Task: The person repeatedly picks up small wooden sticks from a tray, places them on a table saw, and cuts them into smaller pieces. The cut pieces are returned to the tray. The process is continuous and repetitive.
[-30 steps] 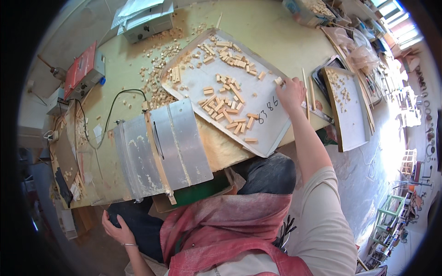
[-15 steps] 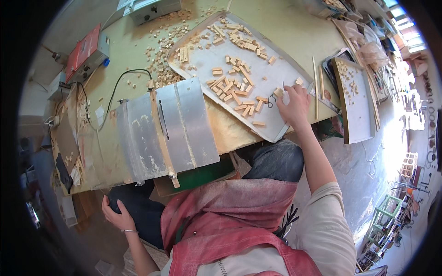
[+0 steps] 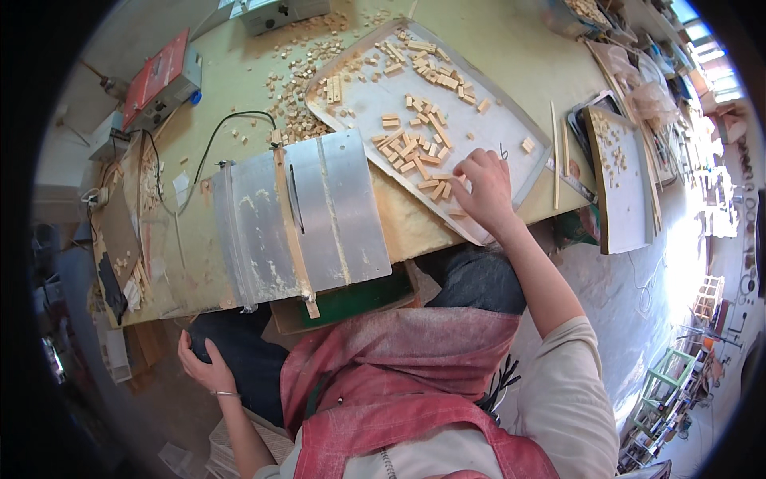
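My right hand (image 3: 477, 185) hovers over the lower right of a pale, shallow tray (image 3: 527, 120), its curved fingers apart at the edge of a heap of small wooden blocks (image 3: 415, 144); I see nothing held in them. My left hand (image 3: 204, 361) rests on my dark-clad knee at the lower left, fingers curved and apart, with nothing in it. Left of the tray lies a metal plate (image 3: 343, 207) with a long slot and a wooden strip (image 3: 283, 199) across it, dusted with sawdust.
Loose wooden cubes (image 3: 303, 96) cover the pale worktop behind the plate. At left stand a red-topped box (image 3: 155, 76) and black cables. At right are a second tray (image 3: 626, 191), thin sticks (image 3: 556, 152), plastic bags and clutter. A green-floored bin (image 3: 343, 295) sits under the table edge.
My right hand has moved from the tray's right edge leftward to the block heap. My left hand stays on my knee. The view has shifted slightly.
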### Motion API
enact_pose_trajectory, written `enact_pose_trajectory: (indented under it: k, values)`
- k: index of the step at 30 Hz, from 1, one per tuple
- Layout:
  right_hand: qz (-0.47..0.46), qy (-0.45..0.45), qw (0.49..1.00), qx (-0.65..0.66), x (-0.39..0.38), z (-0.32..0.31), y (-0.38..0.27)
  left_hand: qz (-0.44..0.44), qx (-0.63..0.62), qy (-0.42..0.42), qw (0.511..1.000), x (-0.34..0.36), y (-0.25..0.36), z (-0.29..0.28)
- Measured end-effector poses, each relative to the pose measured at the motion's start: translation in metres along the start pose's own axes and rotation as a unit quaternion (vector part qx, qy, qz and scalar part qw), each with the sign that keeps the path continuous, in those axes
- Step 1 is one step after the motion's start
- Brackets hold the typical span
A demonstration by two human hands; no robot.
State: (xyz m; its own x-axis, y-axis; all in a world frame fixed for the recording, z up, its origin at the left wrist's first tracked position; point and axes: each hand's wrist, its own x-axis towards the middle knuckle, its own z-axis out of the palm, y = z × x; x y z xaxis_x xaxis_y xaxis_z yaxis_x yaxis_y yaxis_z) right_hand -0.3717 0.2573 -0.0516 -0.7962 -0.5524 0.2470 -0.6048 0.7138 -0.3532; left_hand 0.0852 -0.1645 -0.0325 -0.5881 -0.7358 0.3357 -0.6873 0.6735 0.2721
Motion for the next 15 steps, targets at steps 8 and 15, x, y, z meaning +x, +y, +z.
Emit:
enact_pose_trajectory:
  k: [8, 15]
  values:
    - [0.006, -0.015, 1.000, -0.005, 0.041, 0.030, 0.017, -0.004, 0.013, 0.000, 1.000, 0.002, 0.003, 0.000]
    - [-0.019, -0.082, 0.996, 0.028, 0.051, 0.024, 0.015, -0.004, 0.028, -0.006, 1.000, 0.001, 0.002, 0.000]
